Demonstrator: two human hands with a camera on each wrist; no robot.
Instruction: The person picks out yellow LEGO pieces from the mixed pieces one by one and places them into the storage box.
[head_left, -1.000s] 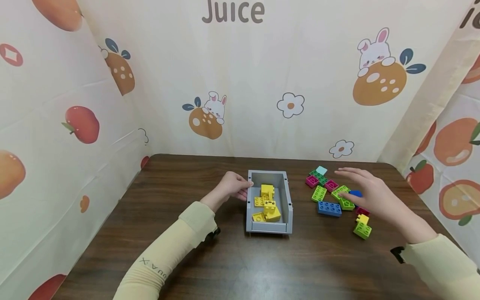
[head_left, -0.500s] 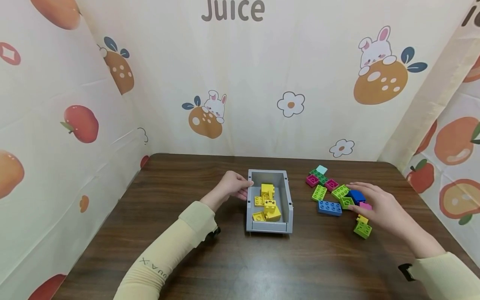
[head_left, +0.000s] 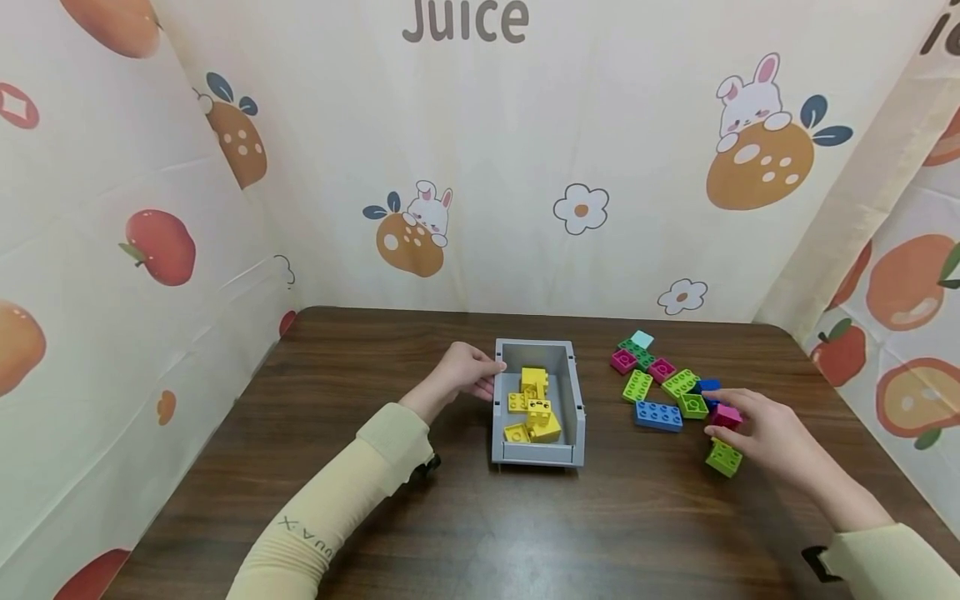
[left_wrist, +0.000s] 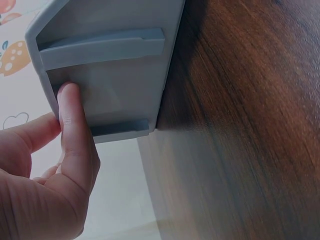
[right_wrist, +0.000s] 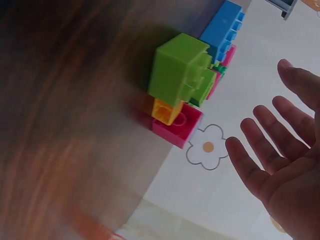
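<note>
My left hand (head_left: 461, 371) pinches the left rim of a grey plastic bin (head_left: 538, 454); the left wrist view shows the thumb outside and a finger against the ribbed wall (left_wrist: 120, 95). Inside the bin lie several yellow bricks (head_left: 545, 427). Over the right end of a loose group of toy bricks hovers my right hand (head_left: 776, 437), thumb and fingers parted. Nearest to it are a magenta brick (head_left: 724, 416) and a lime green brick (head_left: 723, 458). A yellow brick (right_wrist: 165, 111), mostly hidden in the head view, lies between those two. The right wrist view shows the fingers apart from the bricks.
Left of the right hand lie a blue brick (head_left: 658, 416), lime bricks (head_left: 637, 386), a green brick (head_left: 636, 352), magenta bricks (head_left: 623, 361) and a pale blue piece (head_left: 642, 339). A patterned curtain (head_left: 495, 167) stands behind the dark wooden table (head_left: 337, 375).
My right hand has come down and toward me over the bricks, from the blue and lime pieces to the magenta one. The left hand and the bin have stayed put.
</note>
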